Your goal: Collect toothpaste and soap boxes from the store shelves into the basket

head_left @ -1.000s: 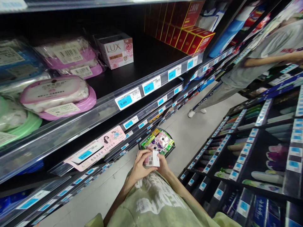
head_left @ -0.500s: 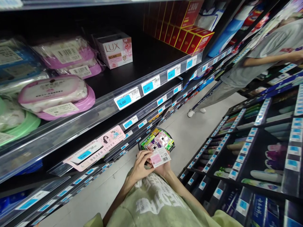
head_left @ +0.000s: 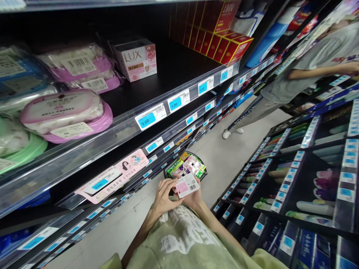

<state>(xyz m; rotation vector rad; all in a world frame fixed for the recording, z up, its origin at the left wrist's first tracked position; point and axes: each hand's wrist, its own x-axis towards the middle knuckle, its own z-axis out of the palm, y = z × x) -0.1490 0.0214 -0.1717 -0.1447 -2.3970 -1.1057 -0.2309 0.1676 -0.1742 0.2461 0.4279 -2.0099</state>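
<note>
Between my hands, in front of my chest, is a small white-and-pink soap box (head_left: 187, 185). The face turned up to me shows a pink panel, fine print and a square code. My left hand (head_left: 166, 196) is curled at the box's left edge, thumb low and fingers over the top corner. From beneath and to the right, my right hand (head_left: 194, 198) supports the box, its fingers mostly hidden behind it. Just beyond the hands, low down, a dark basket (head_left: 206, 173) is filled with colourful green, pink and purple packs.
A shelf at left carries wrapped pink soap dishes (head_left: 67, 116), a LUX box (head_left: 136, 59) and stacked red boxes (head_left: 232, 48). Price tags (head_left: 151, 116) line its edge. More shelving (head_left: 283, 175) stands at right. Another person (head_left: 305, 71) stands farther down the aisle.
The soap box has shifted slightly left and turned a little in my hands. My left fingers have moved slightly on its edge.
</note>
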